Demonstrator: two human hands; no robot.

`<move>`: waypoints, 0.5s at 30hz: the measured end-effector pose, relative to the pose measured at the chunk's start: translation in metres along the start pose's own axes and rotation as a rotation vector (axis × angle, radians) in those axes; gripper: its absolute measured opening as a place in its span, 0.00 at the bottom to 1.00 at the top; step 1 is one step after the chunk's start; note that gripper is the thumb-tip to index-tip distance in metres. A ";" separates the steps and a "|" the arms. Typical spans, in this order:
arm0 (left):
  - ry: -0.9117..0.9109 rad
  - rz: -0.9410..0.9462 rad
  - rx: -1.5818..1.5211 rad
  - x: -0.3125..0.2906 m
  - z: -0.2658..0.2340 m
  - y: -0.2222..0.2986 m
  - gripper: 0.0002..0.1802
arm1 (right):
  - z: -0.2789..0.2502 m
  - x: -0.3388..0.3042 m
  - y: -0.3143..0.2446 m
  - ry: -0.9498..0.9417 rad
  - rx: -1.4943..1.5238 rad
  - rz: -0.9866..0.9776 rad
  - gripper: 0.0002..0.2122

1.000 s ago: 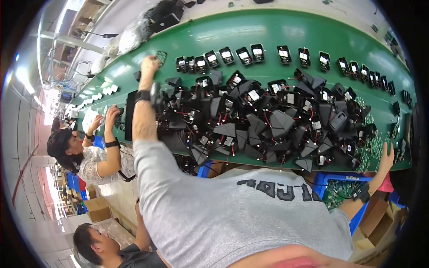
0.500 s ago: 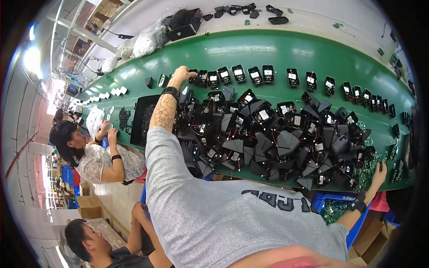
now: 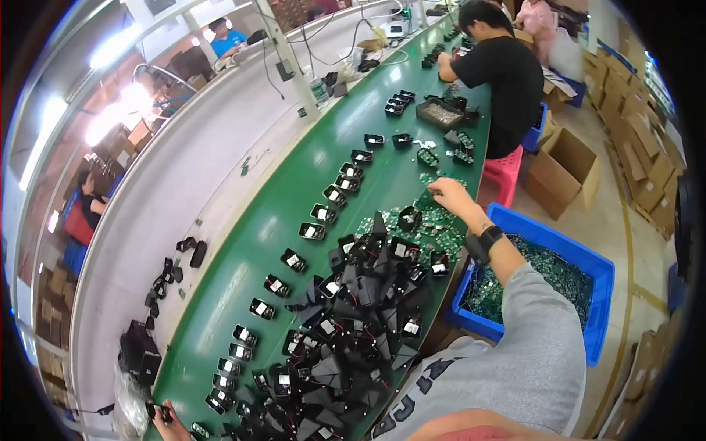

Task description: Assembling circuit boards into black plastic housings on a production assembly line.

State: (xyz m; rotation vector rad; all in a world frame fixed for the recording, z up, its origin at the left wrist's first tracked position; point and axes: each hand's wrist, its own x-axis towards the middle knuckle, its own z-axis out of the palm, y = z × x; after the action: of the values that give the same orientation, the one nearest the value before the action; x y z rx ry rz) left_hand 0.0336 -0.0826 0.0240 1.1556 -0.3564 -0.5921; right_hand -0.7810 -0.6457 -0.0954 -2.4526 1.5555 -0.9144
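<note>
At the lower left edge, partly cut off, my left hand (image 3: 170,426) is closed on a small black plastic housing (image 3: 162,414). My right hand (image 3: 454,197) reaches over loose green circuit boards (image 3: 443,237), its fingers bent down and drawn together at the boards' far side. What lies between those fingertips is too small to make out. Between my arms spreads a big heap of black plastic housings (image 3: 329,371), many with red wires and white labels. Behind it, open black housings (image 3: 312,231) stand in a long row.
Below my right forearm sits a blue bin (image 3: 604,294) of circuit boards. Farther along the green table (image 3: 276,187) are a tray of small parts (image 3: 441,115) and a co-worker in black (image 3: 515,81). A pink stool (image 3: 506,175) and an open carton (image 3: 562,173) stand on the floor.
The view has swung to the right. My right hand's fingers, spread earlier near the circuit boards, are now bent together among them. My left hand remains at the housings, now near the picture's edge.
</note>
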 end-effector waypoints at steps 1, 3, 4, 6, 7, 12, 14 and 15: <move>-0.016 -0.066 0.182 -0.058 0.139 -0.004 0.20 | -0.017 -0.019 0.012 0.033 -0.079 0.041 0.10; 0.131 0.350 1.231 -0.137 0.169 -0.016 0.17 | -0.016 -0.010 -0.009 0.165 -0.043 0.012 0.11; 0.035 0.186 1.131 -0.162 0.185 -0.024 0.18 | -0.020 -0.004 -0.018 0.162 -0.046 0.006 0.11; -0.115 -0.159 0.432 -0.222 0.237 -0.043 0.22 | -0.024 0.006 -0.037 0.144 0.102 0.200 0.12; -0.178 -0.340 -0.158 -0.239 0.274 -0.058 0.24 | -0.025 0.005 -0.031 0.141 0.088 0.218 0.12; -0.314 -0.190 -0.394 -0.274 0.338 -0.143 0.32 | -0.034 0.026 -0.070 0.048 0.910 0.303 0.17; -0.420 -0.311 -0.549 -0.272 0.350 -0.165 0.35 | -0.058 0.006 -0.110 -0.075 1.198 0.274 0.17; -0.496 -0.342 -0.609 -0.272 0.353 -0.171 0.34 | -0.065 -0.002 -0.133 -0.150 1.291 0.261 0.17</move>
State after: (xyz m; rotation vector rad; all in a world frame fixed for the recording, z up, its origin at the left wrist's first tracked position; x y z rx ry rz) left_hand -0.4212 -0.2288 0.0066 0.4694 -0.3638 -1.2012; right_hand -0.7104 -0.5663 0.0077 -1.3123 0.7362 -1.1168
